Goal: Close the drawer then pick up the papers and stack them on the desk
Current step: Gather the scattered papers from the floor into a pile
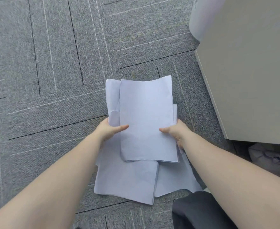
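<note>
I hold a bundle of white papers (146, 116) over the grey carpet, its sheets roughly lined up. My left hand (108, 130) grips the bundle's left edge with the thumb on top. On the right edge sits my right hand (175, 132), thumb also on top. More white sheets (127, 180) lie loose on the carpet under the bundle, fanned out toward me. The desk (250, 66) rises at the right as a pale flat surface. No drawer shows in this view.
Grey carpet tiles (50, 71) cover the floor to the left and ahead. A pale rounded bin (200, 19) stands behind the desk corner. A light bag (268, 157) lies under the desk. Dark clothing (200, 212) shows at bottom right.
</note>
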A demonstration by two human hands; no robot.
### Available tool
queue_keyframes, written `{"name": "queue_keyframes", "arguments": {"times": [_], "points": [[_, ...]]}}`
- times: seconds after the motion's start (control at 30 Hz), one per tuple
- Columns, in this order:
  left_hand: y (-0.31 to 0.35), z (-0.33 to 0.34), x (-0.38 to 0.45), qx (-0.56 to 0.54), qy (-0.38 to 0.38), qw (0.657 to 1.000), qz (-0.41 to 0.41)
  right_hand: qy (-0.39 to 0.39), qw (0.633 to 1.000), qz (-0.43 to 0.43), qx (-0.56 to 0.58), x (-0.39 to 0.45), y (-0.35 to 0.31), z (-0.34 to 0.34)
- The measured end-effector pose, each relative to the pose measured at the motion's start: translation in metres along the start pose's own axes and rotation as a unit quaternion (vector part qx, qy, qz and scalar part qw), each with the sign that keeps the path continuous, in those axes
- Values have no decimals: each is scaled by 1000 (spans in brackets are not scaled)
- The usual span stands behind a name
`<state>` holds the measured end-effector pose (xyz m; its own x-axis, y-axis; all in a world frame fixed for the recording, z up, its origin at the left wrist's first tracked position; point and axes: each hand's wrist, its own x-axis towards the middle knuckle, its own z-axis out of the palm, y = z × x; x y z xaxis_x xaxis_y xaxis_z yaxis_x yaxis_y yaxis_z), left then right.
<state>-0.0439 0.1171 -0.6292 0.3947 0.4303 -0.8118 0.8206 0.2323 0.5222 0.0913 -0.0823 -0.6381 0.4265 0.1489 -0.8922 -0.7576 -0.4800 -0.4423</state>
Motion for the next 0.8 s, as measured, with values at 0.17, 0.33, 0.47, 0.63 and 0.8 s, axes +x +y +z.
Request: {"name": "queue_keyframes", "arguments": {"times": [0.17, 0.33, 0.47, 0.63, 0.8], "points": [[9, 24, -7, -64, -6, 998, -20, 34, 999, -9, 6, -3, -1, -3], [33, 21, -9, -74, -4, 997, 16, 20, 999, -1, 41, -26, -25, -17], [81, -6, -26, -96, 23, 993, 58, 7, 997, -49, 66, -58, -74, -19], [158, -42, -71, -143, 38, 980, 135, 4, 987, -146, 65, -117, -150, -14], [236, -85, -141, -173, 55, 958, 224, -2, 967, -249, 58, -206, -227, -15]]}}
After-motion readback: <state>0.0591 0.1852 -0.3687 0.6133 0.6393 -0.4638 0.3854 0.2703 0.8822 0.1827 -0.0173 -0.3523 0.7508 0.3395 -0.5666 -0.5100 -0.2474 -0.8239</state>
